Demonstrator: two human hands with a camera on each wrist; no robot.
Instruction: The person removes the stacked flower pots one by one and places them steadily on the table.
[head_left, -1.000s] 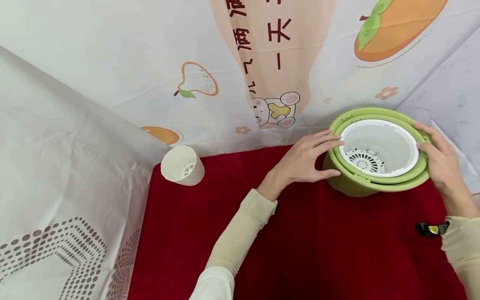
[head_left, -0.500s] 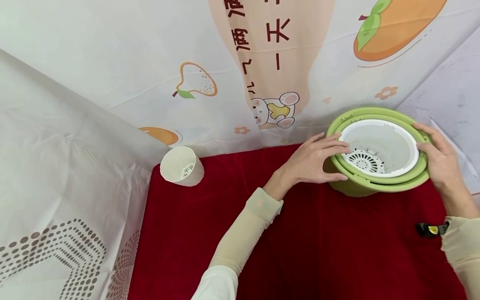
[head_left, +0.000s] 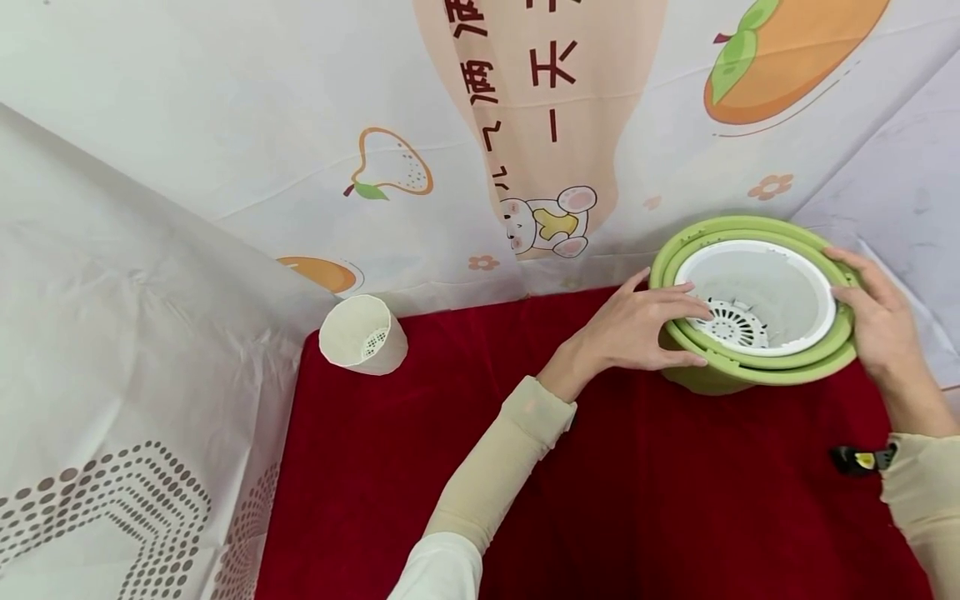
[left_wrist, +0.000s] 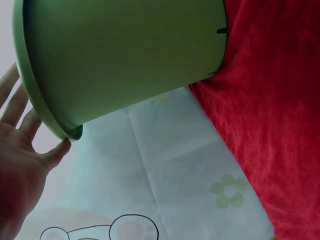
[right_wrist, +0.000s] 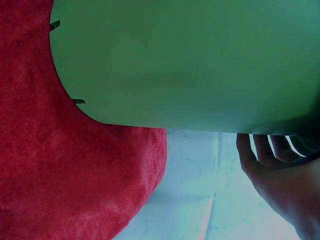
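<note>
Green flowerpots [head_left: 697,375] stand nested at the right of the red cloth in the head view, with a white inner pot [head_left: 787,283] whose base is slotted. My left hand [head_left: 645,325] lies across their left rim, its fairly straight fingers reaching over the white pot's opening. Its thumb touches the green rim; in the left wrist view that hand [left_wrist: 22,160] is spread at the rim. My right hand [head_left: 885,321] grips the right rim, thumb on top. Seen from the right wrist, the right hand's fingers [right_wrist: 265,150] are partly hidden behind the green wall.
A small cream pot [head_left: 363,333] with a perforated base stands at the far left of the red cloth [head_left: 525,467]. Printed white fabric [head_left: 262,150] hangs behind and to the left. A black item [head_left: 862,460] with a yellow mark sits by the right cuff.
My left hand has moved right, from the rim's outer edge to over it, its fingertips now above the white pot's opening. The right hand keeps its grip; the pots barely move.
</note>
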